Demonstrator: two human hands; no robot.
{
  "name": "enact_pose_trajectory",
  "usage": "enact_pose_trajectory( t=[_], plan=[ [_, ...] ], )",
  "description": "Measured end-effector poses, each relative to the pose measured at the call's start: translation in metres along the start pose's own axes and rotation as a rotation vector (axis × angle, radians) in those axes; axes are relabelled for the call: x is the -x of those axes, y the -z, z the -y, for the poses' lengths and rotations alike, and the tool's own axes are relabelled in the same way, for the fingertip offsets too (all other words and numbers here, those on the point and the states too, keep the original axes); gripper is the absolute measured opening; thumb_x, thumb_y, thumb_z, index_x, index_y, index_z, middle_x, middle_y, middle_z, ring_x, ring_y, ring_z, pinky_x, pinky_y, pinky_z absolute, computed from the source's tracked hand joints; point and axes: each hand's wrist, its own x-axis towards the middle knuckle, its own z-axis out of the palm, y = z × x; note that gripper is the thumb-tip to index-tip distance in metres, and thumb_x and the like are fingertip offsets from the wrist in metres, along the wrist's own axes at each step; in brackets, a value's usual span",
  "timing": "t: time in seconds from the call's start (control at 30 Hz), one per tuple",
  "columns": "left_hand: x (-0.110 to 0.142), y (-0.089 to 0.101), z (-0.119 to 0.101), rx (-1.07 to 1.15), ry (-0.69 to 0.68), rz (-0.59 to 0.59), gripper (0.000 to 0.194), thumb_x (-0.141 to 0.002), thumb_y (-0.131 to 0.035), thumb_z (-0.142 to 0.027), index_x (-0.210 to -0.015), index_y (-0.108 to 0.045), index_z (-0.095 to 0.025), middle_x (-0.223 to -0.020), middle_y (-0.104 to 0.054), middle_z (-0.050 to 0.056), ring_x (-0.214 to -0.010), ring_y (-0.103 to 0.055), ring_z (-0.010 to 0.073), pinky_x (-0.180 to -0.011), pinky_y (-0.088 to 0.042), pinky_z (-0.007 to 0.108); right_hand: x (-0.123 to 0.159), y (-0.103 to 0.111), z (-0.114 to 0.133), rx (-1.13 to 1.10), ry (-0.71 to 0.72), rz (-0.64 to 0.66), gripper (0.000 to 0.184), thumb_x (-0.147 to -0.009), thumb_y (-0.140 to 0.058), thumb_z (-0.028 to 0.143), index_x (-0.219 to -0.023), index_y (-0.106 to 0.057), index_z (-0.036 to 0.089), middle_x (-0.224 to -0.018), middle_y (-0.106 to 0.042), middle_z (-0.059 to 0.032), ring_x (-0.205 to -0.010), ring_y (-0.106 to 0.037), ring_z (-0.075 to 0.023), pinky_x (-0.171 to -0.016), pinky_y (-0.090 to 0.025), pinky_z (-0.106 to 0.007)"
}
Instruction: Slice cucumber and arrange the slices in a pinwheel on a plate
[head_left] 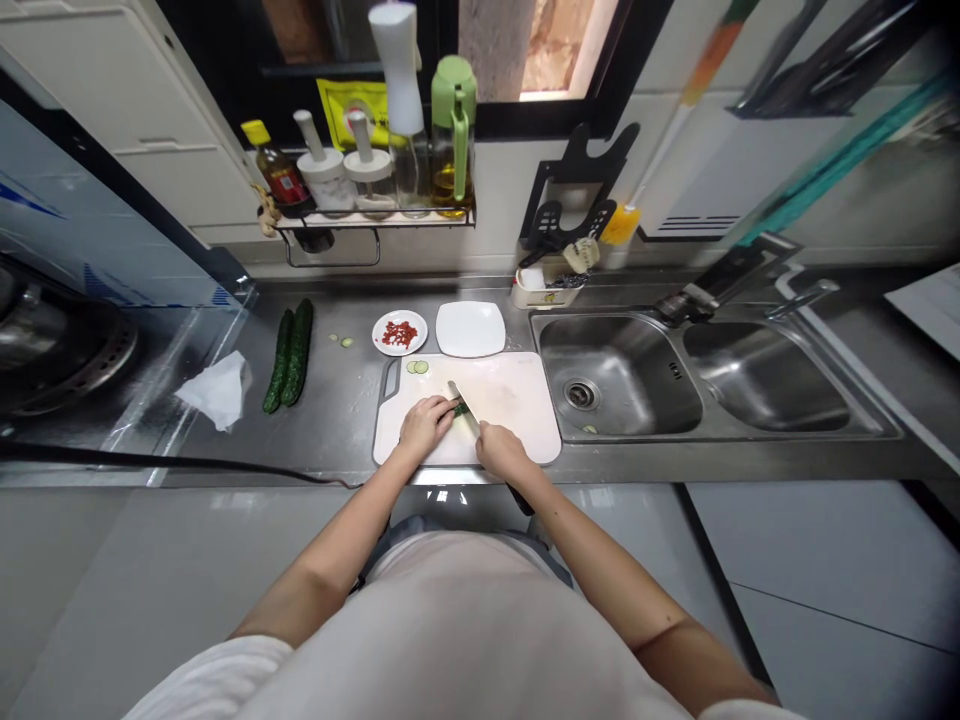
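Note:
On a white cutting board, my left hand presses its closed fingers on a short piece of cucumber, most of which the hand and blade hide. My right hand is wrapped round the handle of a knife. The blade stands at the cucumber, close beside my left fingertips. A few cucumber slices lie at the board's upper left corner. Behind the board are a small white plate of chopped red pieces and a squarish white plate with nothing on it.
Two whole cucumbers and a crumpled white tissue lie to the left. A double sink is at the right. A rack with several bottles and jars hangs behind. A small utensil box stands near the wall.

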Motion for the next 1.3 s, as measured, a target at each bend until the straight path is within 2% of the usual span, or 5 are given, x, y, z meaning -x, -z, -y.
enact_pose_trajectory(
  t=[0.3,0.6,0.97,1.3],
  plan=[
    [0.000,0.001,0.000,0.001,-0.002,-0.004,0.025,-0.092,-0.053,-0.027,-0.112,-0.069,-0.025,-0.106,-0.067,0.005,-0.096,-0.060,0.0175,-0.087,-0.049,0.031,-0.016,0.007,0.013,0.003,0.000,-0.007,0.036,-0.091,-0.038,0.014,-0.121,-0.056,0.010,-0.111,-0.067,-0.0184,-0.102,-0.064,-0.0250,-0.080,-0.045,-0.031],
    [0.001,0.000,0.000,0.014,0.016,-0.005,0.026,-0.092,-0.053,-0.026,-0.112,-0.069,-0.025,-0.106,-0.067,0.005,-0.097,-0.060,0.0179,-0.087,-0.049,0.031,0.000,-0.003,0.000,0.020,-0.019,0.023,0.029,-0.092,-0.038,0.016,-0.113,-0.058,0.013,-0.104,-0.068,-0.0165,-0.098,-0.065,-0.0240,-0.076,-0.045,-0.029],
    [0.000,0.002,-0.001,0.005,0.005,-0.008,0.025,-0.092,-0.053,-0.027,-0.112,-0.068,-0.025,-0.106,-0.067,0.004,-0.096,-0.060,0.0178,-0.087,-0.048,0.031,-0.017,0.005,0.014,-0.003,-0.011,0.006,0.035,-0.091,-0.038,0.013,-0.121,-0.056,0.011,-0.111,-0.067,-0.0180,-0.104,-0.064,-0.0240,-0.081,-0.045,-0.029],
    [0.001,0.001,-0.001,0.004,0.005,-0.004,0.025,-0.092,-0.053,-0.026,-0.111,-0.069,-0.024,-0.105,-0.067,0.005,-0.096,-0.060,0.0181,-0.087,-0.049,0.031,-0.001,-0.004,0.004,0.010,-0.021,0.026,0.031,-0.091,-0.038,0.014,-0.114,-0.058,0.012,-0.105,-0.068,-0.0180,-0.100,-0.065,-0.0245,-0.078,-0.046,-0.030]
  ],
)
